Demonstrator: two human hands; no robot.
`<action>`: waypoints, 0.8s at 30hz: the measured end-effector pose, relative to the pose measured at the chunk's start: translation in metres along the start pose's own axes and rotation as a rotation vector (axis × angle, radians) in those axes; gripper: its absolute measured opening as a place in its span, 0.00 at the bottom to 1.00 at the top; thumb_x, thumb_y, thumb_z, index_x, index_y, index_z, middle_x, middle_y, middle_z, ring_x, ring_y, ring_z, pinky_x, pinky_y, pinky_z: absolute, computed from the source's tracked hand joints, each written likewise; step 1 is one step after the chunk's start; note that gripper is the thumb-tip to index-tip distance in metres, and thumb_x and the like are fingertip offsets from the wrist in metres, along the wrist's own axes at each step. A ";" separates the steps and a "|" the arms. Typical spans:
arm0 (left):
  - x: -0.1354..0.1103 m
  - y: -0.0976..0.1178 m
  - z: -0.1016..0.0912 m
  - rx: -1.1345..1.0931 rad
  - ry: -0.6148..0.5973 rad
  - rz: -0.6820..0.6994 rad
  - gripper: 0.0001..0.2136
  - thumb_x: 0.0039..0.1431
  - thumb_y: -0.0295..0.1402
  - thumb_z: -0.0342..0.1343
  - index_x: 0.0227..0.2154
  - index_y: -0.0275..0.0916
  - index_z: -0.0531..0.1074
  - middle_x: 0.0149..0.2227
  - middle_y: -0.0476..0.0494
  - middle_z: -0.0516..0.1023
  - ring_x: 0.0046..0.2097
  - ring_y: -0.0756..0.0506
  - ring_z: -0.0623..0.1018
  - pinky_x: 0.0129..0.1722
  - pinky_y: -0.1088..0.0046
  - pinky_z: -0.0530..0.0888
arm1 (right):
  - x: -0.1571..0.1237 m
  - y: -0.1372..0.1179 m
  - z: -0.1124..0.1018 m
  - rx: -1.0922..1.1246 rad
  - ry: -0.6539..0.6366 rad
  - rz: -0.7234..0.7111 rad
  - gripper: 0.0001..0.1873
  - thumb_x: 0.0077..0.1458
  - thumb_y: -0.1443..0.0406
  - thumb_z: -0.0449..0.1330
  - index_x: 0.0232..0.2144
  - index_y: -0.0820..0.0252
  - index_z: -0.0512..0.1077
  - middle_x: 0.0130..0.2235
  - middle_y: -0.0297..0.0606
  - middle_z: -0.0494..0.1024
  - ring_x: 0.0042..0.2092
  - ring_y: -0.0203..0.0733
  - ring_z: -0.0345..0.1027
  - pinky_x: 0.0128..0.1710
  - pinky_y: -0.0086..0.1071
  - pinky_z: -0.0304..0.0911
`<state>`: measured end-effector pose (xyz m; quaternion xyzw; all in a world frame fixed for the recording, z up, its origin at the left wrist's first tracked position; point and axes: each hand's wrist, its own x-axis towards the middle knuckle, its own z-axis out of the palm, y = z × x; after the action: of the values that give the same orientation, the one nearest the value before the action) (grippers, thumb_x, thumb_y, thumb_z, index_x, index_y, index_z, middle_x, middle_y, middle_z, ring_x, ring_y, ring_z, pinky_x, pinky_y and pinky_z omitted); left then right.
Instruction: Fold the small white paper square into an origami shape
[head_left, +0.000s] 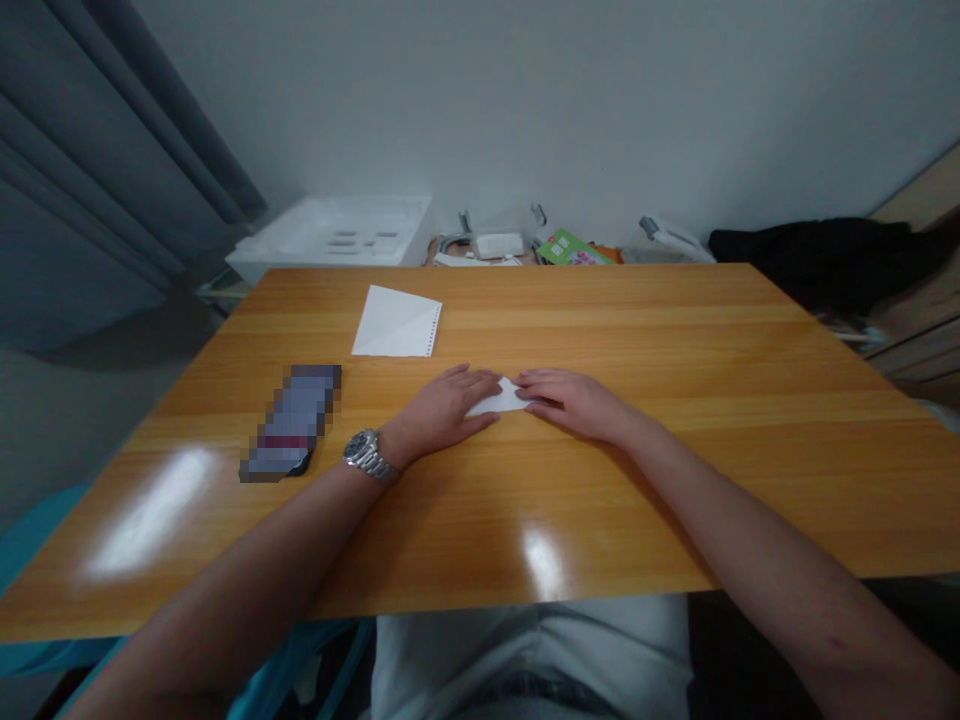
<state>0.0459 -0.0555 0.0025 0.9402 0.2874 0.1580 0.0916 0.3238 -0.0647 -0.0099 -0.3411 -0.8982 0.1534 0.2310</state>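
A small folded piece of white paper [504, 397] lies on the wooden table [675, 480] in front of me. My left hand [442, 410], with a metal watch [367, 455] on its wrist, lies flat with its fingers stretched out over the paper's left side. My right hand [574, 402] rests flat on the paper's right side, fingers extended and pressing down. Most of the paper is hidden under both hands.
A second white sheet [396, 323] with a perforated edge lies farther back on the left. A phone [292, 422] lies left of my left hand. Behind the table are a white foam tray [337, 235], clutter and a dark garment [825, 255].
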 end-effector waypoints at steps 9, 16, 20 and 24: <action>0.003 0.003 -0.002 -0.028 -0.006 0.001 0.16 0.71 0.38 0.52 0.57 0.40 0.71 0.61 0.40 0.74 0.61 0.41 0.74 0.66 0.54 0.64 | 0.001 -0.005 -0.001 0.000 0.001 0.007 0.14 0.64 0.65 0.61 0.51 0.53 0.79 0.55 0.42 0.80 0.57 0.48 0.75 0.59 0.46 0.69; 0.003 0.003 -0.002 -0.043 0.015 0.016 0.15 0.72 0.37 0.49 0.56 0.40 0.72 0.60 0.40 0.76 0.59 0.42 0.76 0.65 0.55 0.67 | 0.001 -0.005 0.000 -0.012 0.011 -0.016 0.15 0.64 0.64 0.61 0.52 0.58 0.78 0.55 0.45 0.80 0.56 0.49 0.75 0.59 0.45 0.70; 0.002 0.003 -0.001 -0.025 0.031 0.018 0.16 0.71 0.39 0.52 0.56 0.40 0.72 0.60 0.41 0.76 0.59 0.41 0.76 0.65 0.55 0.66 | 0.000 -0.005 -0.001 -0.020 0.008 -0.016 0.13 0.65 0.64 0.60 0.50 0.55 0.79 0.55 0.42 0.81 0.56 0.47 0.76 0.59 0.45 0.70; 0.003 0.003 0.000 -0.014 0.035 0.019 0.17 0.69 0.42 0.55 0.55 0.39 0.72 0.59 0.40 0.76 0.59 0.40 0.76 0.64 0.55 0.68 | 0.000 -0.005 -0.002 -0.014 0.023 -0.025 0.12 0.65 0.64 0.60 0.48 0.54 0.80 0.53 0.42 0.82 0.55 0.47 0.77 0.58 0.44 0.71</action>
<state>0.0494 -0.0562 0.0044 0.9394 0.2787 0.1773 0.0918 0.3218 -0.0685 -0.0061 -0.3332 -0.9008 0.1403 0.2406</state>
